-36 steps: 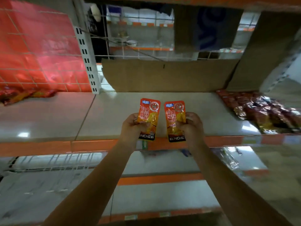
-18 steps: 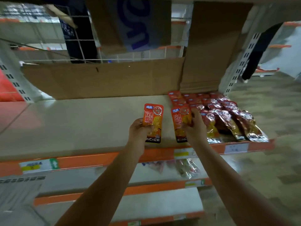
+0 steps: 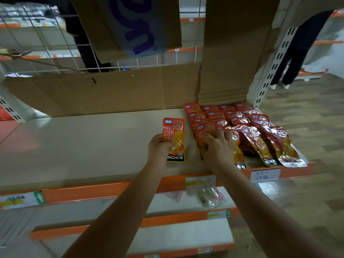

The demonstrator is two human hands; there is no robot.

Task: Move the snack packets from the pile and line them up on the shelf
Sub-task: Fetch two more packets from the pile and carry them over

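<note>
- Since half a second ago the right hand (image 3: 216, 146) has gone from holding its packet upright to pressing it flat with spread, nearly straight fingers at the left edge of the rows of packets (image 3: 240, 125); the view has also closed in on that end of the shelf (image 3: 83, 146).
- Under the right palm lies an orange packet (image 3: 202, 138); its top and left edge show beside the fingers, and it overlaps the neighbouring packets.
- Left hand (image 3: 158, 150) grips a second orange snack packet (image 3: 174, 139) by its lower left side, thumb across the front; the packet stands nearly upright, just left of the right hand and apart from the rows.
- Rows of red and orange packets fill the shelf's right end, back to front, the front ones hanging over the orange shelf lip (image 3: 104, 190).
- Brown cardboard (image 3: 111, 92) stands along the back of the shelf.
- Another person's dark-clothed legs (image 3: 292, 62) stand in the aisle at far right.
</note>
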